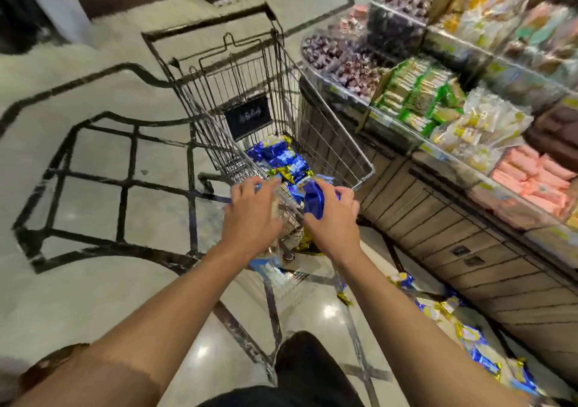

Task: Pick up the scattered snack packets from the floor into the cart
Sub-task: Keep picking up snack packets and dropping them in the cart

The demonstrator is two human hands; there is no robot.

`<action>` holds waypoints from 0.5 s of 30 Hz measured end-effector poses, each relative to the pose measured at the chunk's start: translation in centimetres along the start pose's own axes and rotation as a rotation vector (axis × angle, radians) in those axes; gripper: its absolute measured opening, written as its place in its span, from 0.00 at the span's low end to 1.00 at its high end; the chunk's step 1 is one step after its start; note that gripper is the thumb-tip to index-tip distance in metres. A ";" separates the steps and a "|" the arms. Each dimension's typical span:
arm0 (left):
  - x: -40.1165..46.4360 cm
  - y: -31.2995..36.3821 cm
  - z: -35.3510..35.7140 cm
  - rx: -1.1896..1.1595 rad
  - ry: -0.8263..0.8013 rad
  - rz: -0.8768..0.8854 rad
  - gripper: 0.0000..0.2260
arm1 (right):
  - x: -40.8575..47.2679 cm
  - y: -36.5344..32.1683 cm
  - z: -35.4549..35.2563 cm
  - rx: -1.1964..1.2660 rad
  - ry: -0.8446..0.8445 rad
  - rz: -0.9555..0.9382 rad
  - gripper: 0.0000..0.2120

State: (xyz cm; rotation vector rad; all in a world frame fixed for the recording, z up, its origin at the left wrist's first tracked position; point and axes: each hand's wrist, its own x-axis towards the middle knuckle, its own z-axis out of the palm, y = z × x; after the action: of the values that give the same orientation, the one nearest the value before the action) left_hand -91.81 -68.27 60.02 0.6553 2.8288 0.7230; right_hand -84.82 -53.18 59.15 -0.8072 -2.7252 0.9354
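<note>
The right hand [331,216] grips a blue packet [314,200] just over the cart [362,169] rim. The left hand [250,212] holds something pale (blurred); the basket lies straight ahead, below the fingers

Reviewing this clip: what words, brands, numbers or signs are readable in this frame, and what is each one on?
None can be read.
Dark placard inside the cart: a pale mark, too blurred to read.
Blue packet held by the right hand: print not legible.
Packets on the floor: print blurred.
Shelf edge tags: too small and blurred.
</note>
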 end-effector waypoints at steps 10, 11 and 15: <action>14.0 -2.9 -0.7 0.024 0.011 -0.083 0.34 | 14.6 -2.7 4.8 0.023 -0.073 0.011 0.31; 15.5 -3.0 -0.7 0.025 0.004 -0.088 0.34 | 15.9 -2.9 5.1 0.024 -0.086 0.024 0.31; 20.9 -3.4 -0.8 0.031 -0.007 -0.084 0.34 | 21.0 -3.7 6.1 0.026 -0.124 0.037 0.30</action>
State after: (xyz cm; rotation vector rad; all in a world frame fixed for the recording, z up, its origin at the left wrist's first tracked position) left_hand -111.91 -61.93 58.38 0.5385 2.8471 0.6634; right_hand -106.02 -47.58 55.83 -0.8235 -2.8051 1.0601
